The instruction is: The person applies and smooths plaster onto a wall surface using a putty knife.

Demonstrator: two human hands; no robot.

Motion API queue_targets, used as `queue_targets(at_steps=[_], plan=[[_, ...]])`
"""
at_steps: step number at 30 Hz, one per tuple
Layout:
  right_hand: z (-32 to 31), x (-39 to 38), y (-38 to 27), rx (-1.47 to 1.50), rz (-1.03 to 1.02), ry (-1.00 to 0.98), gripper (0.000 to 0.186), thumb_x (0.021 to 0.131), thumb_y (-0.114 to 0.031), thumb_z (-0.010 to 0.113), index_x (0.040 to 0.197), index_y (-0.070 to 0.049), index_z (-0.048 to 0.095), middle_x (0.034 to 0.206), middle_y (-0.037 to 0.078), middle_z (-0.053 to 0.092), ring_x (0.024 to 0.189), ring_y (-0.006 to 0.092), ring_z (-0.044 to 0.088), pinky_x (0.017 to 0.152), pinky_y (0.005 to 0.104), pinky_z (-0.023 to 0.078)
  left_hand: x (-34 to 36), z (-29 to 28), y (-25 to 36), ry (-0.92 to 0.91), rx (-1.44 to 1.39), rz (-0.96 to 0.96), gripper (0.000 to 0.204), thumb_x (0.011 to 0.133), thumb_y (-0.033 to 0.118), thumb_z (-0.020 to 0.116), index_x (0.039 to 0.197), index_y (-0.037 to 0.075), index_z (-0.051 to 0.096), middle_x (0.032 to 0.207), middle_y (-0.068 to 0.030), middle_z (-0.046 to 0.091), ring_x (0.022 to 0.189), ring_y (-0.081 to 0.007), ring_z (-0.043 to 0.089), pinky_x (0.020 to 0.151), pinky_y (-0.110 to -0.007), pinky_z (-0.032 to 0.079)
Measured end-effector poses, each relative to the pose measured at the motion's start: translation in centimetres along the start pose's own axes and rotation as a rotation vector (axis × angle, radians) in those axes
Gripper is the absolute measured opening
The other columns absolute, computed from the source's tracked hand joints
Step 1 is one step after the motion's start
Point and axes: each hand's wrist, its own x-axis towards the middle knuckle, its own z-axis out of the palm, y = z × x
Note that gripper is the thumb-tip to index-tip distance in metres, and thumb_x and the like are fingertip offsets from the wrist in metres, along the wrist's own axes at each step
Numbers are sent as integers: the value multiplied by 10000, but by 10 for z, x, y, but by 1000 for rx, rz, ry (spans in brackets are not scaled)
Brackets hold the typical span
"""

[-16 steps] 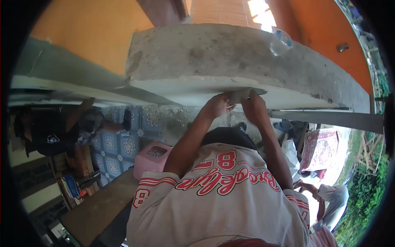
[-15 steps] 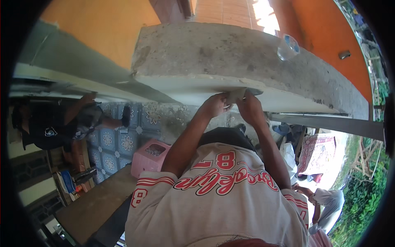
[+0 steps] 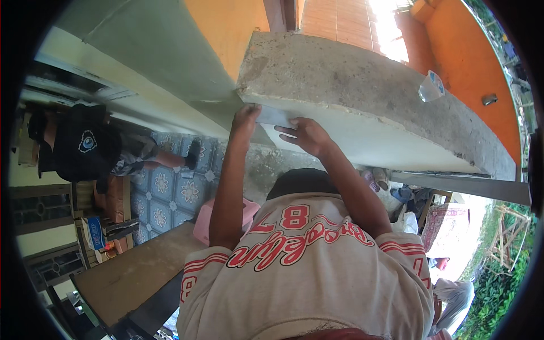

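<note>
A thin grey flat piece (image 3: 273,117), perhaps a sheet or blade, lies against the pale smooth face (image 3: 340,133) under the concrete ledge, near its left corner. My left hand (image 3: 245,123) grips its left end with fingers closed. At its right end is my right hand (image 3: 310,137), its fingers stretched and spread apart, one fingertip touching the piece. Whether the piece is stiff or bends I cannot tell. The rough grey concrete ledge (image 3: 340,71) runs above both hands and curves away to the right.
A clear plastic cup (image 3: 432,88) stands on the ledge. Below my left forearm is a pink plastic stool (image 3: 249,212). A brown tabletop (image 3: 133,277) is at lower left. On the left, another person (image 3: 90,141) in dark clothes is by the wall. Shoes (image 3: 377,178) lie on the floor.
Both hands have moved left along the pale face with the grey piece, toward the ledge's corner. My right hand's fingers have spread from their earlier grip. The view has shifted too.
</note>
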Motion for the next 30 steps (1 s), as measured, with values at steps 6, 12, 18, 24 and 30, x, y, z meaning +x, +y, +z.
queue_targets(at_steps=[6,12,18,24,30], plan=[[-38,-40,-32,59,19,26,195,927,-148,574,1083,-32,560,1244,145,565,1208,312,556,1007,422,451,-30,73,17,129,541,294,343,936,304,621,893,-36,610,753,-151,627,714,-278,588,701,-411,461],[-110,-129,-77,33,-202,167,261,930,-157,595,1152,-20,578,1223,122,597,1159,268,571,1002,456,460,-59,195,-6,16,454,350,376,944,331,621,921,-45,611,801,-199,649,757,-313,636,713,-411,480],[-180,-244,-128,-79,-380,458,278,960,-172,581,1192,-19,594,1204,99,624,1112,230,593,977,440,471,-67,315,-38,-498,85,-2,229,949,272,659,955,46,627,874,-1,607,832,-88,555,759,-260,447],[-195,-308,-167,-503,-328,854,503,958,-245,602,1344,66,512,1232,129,612,1182,232,566,1017,369,439,-64,375,-66,-732,-323,-643,184,968,245,618,1128,153,613,1139,-9,645,1094,-188,621,918,-356,467],[-168,-266,-156,-1019,-233,928,376,1006,-280,543,1165,50,628,997,98,711,908,149,614,841,310,462,-23,372,-99,-839,-251,-723,241,930,229,662,1153,169,595,1127,13,603,1101,-174,580,944,-407,463]])
